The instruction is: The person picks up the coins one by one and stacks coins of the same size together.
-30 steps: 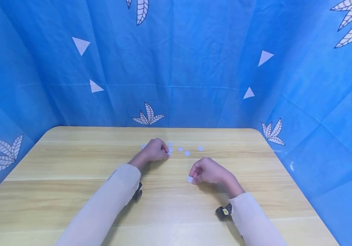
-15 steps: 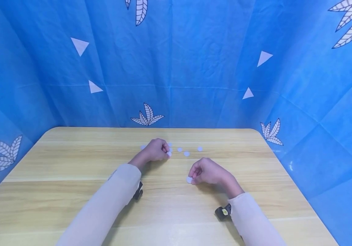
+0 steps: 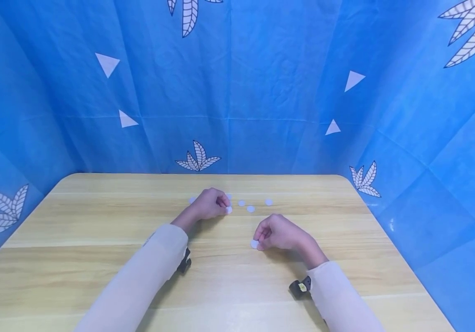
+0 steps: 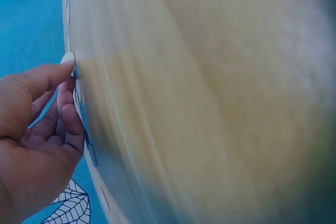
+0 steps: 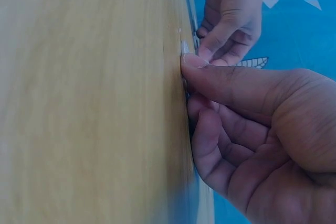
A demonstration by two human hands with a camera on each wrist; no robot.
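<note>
Near the far side of the wooden table, my left hand (image 3: 210, 204) pinches a small white disc (image 3: 229, 210) at the thumb and fingertips. In the left wrist view, that disc (image 4: 67, 57) shows tilted at the thumb tip. Closer to me and further right, my right hand (image 3: 280, 232) pinches another white disc (image 3: 255, 244) low at the tabletop. The right wrist view shows this disc (image 5: 184, 47) edge-on, poking past the thumb. Several similar discs lie flat beyond the hands, among them one disc (image 3: 250, 209) right of my left fingertips. My left hand partly hides some.
The pale wooden table (image 3: 96, 267) reaches back to a blue curtain (image 3: 278, 83) printed with leaves and triangles. One disc (image 3: 268, 202) lies apart on the right, and another (image 3: 192, 200) peeks out behind my left hand. A small black camera (image 3: 299, 288) sits at my right wrist.
The head view has shifted slightly. Both hands stay almost in place with their discs; the disc at my left fingertips shows a little more fully now.
</note>
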